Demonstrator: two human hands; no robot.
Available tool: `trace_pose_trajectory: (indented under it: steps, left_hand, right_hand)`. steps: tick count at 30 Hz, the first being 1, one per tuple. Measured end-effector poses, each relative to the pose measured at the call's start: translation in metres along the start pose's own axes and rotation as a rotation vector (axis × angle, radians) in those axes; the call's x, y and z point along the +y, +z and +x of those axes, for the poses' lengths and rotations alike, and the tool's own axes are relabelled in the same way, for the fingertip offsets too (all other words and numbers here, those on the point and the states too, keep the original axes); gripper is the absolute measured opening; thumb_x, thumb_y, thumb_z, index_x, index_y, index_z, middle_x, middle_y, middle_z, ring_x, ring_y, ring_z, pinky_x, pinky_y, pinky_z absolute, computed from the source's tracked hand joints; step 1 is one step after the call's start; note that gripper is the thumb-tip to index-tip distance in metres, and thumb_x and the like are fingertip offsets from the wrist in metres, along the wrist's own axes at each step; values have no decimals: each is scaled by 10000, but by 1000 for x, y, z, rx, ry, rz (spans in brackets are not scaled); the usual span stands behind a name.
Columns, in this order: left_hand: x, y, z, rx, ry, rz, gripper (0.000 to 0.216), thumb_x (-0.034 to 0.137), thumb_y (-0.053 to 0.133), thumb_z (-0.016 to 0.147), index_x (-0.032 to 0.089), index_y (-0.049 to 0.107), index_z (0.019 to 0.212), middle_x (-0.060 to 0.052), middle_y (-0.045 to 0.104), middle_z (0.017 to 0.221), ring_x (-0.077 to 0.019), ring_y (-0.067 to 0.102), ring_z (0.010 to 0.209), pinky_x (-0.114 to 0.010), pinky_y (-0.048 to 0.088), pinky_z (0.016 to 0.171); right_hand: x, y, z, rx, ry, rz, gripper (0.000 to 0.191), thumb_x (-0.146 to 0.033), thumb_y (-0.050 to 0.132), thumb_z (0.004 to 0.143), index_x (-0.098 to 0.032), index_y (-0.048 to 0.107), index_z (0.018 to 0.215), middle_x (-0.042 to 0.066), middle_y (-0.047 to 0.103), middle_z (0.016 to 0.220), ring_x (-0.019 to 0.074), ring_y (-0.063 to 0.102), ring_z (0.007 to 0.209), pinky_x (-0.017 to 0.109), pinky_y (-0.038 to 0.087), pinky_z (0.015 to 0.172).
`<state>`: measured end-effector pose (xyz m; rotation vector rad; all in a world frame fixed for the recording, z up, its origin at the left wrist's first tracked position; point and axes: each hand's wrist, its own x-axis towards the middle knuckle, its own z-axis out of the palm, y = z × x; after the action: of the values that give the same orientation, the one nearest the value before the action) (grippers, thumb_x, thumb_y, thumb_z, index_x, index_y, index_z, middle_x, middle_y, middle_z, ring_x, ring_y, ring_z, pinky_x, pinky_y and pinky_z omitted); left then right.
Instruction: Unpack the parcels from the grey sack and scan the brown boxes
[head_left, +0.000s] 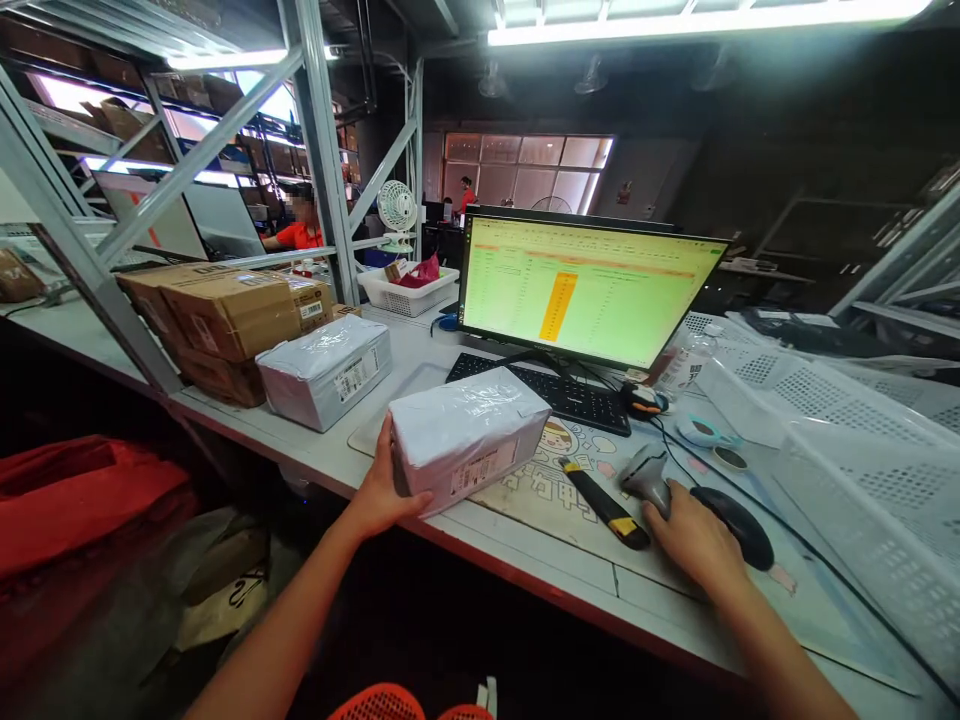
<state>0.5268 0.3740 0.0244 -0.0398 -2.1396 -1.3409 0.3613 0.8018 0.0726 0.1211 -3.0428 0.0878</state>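
Observation:
My left hand (384, 490) grips the near left end of a white plastic-wrapped parcel (469, 432) that rests on the desk, label side facing me. My right hand (694, 540) lies on the desk mat, fingers reaching onto the handle of a grey barcode scanner (646, 474). A black computer mouse (739, 525) sits just right of that hand. A black and yellow utility knife (604, 502) lies between the parcel and the scanner.
A monitor (585, 290) showing a spreadsheet and a black keyboard (559, 390) stand behind the parcel. A second wrapped parcel (326, 370) and cardboard boxes (225, 320) sit left. White perforated baskets (840, 420) crowd the right. Steel shelving posts (322, 150) rise at left; a person sits beyond.

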Motion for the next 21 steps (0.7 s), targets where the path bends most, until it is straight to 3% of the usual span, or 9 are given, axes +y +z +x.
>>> trace_pose_trajectory:
  steps: [3,6,8,10,12,15,21]
  left_hand:
    - [-4,-10,14,-105,21,-2,1440,557,874,707,277,-187,1639,-201,116,1718,-361,188,1586,-567,168,1286]
    - [-10,-11,17,-108,24,-41,1489,643,872,669,276,-198,1637,-187,56,1731,-364,140,1594,-557,146,1291]
    - [-15,-9,15,-86,13,-44,1543,666,895,619,293,-208,1632,-166,9,1738,-363,88,1601,-557,107,1294]
    - [-19,-8,13,-70,2,-19,1538,630,911,623,320,-210,1629,-141,-24,1742,-352,63,1605,-551,90,1295]
    - [-20,-9,12,-69,-7,21,1498,578,910,660,334,-206,1629,-128,-29,1744,-345,67,1606,-548,95,1296]
    - [-22,-12,13,-70,-22,50,1475,550,900,683,327,-209,1629,-134,-15,1743,-351,77,1605,-557,97,1294]
    - [-26,-11,14,-75,11,53,1435,558,880,693,311,-168,1642,-142,-11,1740,-373,60,1602,-587,61,1285]
  right_hand:
    - [3,-10,1,-42,1,-24,702,-519,372,1005,-32,473,1500,267,700,1206,416,702,1077,520,550,859]
    - [0,-35,21,33,2,16,702,-577,414,986,-56,553,1435,257,703,1211,419,684,1109,519,543,897]
    - [-13,-50,45,145,-50,95,567,-446,416,1006,-97,555,1431,205,676,1315,363,654,1190,467,513,988]
    - [-35,-56,74,130,-200,178,475,-293,401,1009,-102,554,1416,162,666,1353,274,638,1216,364,463,1057]
    - [-60,-53,101,7,-298,182,410,-199,437,975,-124,603,1342,129,668,1358,232,611,1244,291,432,1059]
    - [-88,-39,127,-49,-278,155,397,-180,475,950,-131,594,1326,152,667,1335,248,619,1205,300,450,991]
    - [-96,-24,137,-95,-241,75,297,-182,506,927,-134,643,1186,191,691,1203,284,652,1099,337,468,881]
